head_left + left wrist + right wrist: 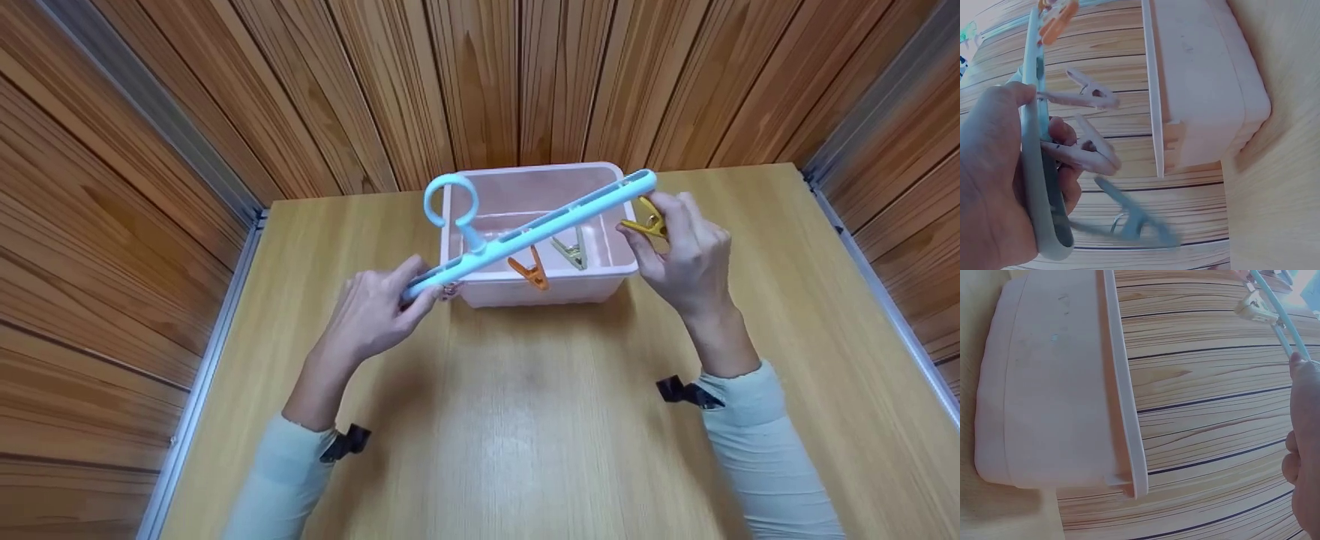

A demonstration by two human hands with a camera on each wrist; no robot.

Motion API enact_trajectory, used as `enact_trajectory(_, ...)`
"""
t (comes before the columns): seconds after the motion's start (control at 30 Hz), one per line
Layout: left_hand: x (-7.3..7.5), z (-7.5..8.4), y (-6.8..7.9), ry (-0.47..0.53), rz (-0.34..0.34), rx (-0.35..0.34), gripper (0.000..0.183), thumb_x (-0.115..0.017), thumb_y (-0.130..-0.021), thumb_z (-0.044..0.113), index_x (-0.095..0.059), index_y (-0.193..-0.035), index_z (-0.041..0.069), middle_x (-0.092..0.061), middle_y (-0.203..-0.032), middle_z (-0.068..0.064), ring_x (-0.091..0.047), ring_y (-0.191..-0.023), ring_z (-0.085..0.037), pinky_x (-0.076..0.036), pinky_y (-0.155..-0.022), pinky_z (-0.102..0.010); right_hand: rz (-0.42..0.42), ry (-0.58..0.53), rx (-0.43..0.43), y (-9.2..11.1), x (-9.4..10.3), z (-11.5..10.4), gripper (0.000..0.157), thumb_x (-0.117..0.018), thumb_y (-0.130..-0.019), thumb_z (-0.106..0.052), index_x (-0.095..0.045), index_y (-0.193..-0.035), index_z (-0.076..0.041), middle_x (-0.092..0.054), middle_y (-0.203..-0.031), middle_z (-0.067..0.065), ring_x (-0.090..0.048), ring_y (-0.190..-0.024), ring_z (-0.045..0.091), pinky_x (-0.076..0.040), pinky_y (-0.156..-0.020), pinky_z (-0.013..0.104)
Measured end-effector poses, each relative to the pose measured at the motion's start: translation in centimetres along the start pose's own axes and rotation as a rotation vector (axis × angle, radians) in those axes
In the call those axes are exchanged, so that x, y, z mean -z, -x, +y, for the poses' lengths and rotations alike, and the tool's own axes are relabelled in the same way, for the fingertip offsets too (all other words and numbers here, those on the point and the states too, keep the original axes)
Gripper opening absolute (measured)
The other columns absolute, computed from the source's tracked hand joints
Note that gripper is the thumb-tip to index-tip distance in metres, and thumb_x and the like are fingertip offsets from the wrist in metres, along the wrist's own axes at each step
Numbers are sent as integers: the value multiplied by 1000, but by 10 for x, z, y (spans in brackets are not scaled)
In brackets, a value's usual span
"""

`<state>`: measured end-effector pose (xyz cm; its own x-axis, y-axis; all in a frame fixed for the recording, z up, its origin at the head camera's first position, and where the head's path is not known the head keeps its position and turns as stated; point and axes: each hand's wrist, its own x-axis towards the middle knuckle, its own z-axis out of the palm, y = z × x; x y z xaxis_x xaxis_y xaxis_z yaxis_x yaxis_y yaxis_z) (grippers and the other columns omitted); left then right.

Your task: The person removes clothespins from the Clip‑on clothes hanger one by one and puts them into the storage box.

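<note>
My left hand (379,311) grips the lower left end of a light blue hanger (525,236), which slants up to the right with its round hook on top. At the far end, my right hand (686,244) pinches a yellow clothespin (651,223) between thumb and fingers, close under the bar. An orange clothespin (531,268) and a pale green clothespin (573,250) show below the bar. Beside the left fingers, two pink clothespins (1086,149) and a blue-grey clothespin (1131,220) hang from the hanger. The right wrist view hides the right fingertips.
A pink plastic bin (536,292) stands on the wooden table (510,420) beneath the hanger, near the back wall. Wood-panelled walls (480,82) with metal edge strips enclose the back and sides.
</note>
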<state>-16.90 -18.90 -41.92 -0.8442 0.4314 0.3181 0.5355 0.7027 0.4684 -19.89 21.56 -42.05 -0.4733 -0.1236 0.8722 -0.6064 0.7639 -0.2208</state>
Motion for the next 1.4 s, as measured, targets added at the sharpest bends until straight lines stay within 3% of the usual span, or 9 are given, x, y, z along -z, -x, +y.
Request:
enact_trajectory(0.17, -4, 2, 1, 43, -2, -7, 24, -68, -110, 30, -68, -113, 7, -42, -68, 7, -33, -55, -8, -26, -53, -23, 29, -46, -30, 3, -1, 2, 44, -81, -98, -18, -61, -131, 2, -79, -108, 27, -52, -56, 31, -33, -61, 26)
enact_trajectory(0.37, -5, 1, 2, 50, 4, -2, 22, -68, -109, 29, -69, -113, 7, -45, -67, 5, -35, -54, -8, -26, -53, -23, 41, -105, -44, 3, -1, 2, 43, -81, -91, -12, -64, -127, 4, -75, -95, 25, -52, -56, 28, -33, -68, 13)
enact_trajectory(0.7, -7, 2, 2, 42, -30, -7, 24, -67, -110, 31, -69, -113, 6, -44, -69, 4, -37, -54, -9, -28, -52, -22, -24, -185, -62, 7, 0, 0, 43, -77, -91, 5, -55, -126, 12, -72, -109, 34, -62, -68, 32, -41, -84, -2)
enact_trajectory(0.9, -8, 2, 3, 61, -29, -27, 23, -70, -109, 30, -70, -111, 8, -47, -67, 0, -38, -53, -6, -31, -51, -20, -1, -164, -44, 9, 2, -1, 44, -81, -88, 15, -55, -124, 13, -70, -108, 35, -65, -68, 38, -39, -87, -4)
enact_trajectory(1.0, -7, 2, 5, 60, -14, -44, 22, -72, -109, 29, -70, -108, 7, -47, -65, 0, -38, -52, -6, -31, -51, -20, 18, -141, -68, 10, 2, -4, 44, -83, -89, 14, -55, -122, 13, -70, -110, 34, -76, -80, 48, -43, -96, -2)
enact_trajectory(1.13, -7, 2, 5, 41, 0, -60, 21, -71, -109, 28, -70, -108, 7, -47, -65, 1, -37, -52, -6, -30, -51, -19, 29, -123, -114, 11, 1, -7, 40, -82, -91, 12, -55, -121, 12, -72, -112, 33, -80, -100, 55, -44, -102, 1)
enact_trajectory(1.2, -8, 1, 5, 24, 9, -62, 22, -70, -109, 29, -70, -110, 7, -46, -65, 1, -36, -52, -6, -29, -50, -20, 7, -151, -116, 11, 2, -7, 41, -81, -91, 13, -54, -122, 13, -72, -113, 34, -82, -100, 49, -46, -99, 0)
enact_trajectory(1.27, -8, -1, 5, 8, 18, -59, 22, -70, -109, 29, -70, -112, 8, -46, -65, 1, -35, -51, -6, -29, -50, -20, -29, -195, -104, 10, 2, -6, 42, -80, -91, 13, -54, -123, 14, -71, -112, 34, -79, -89, 33, -45, -90, -1)
enact_trajectory(1.4, -9, -4, 6, -4, 19, -48, 23, -69, -109, 29, -71, -113, 7, -46, -66, 1, -34, -51, -6, -28, -50, -20, -103, -287, -54, 9, 3, -1, 43, -75, -89, 14, -54, -127, 16, -71, -109, 33, -56, -79, 7, -41, -75, 0)
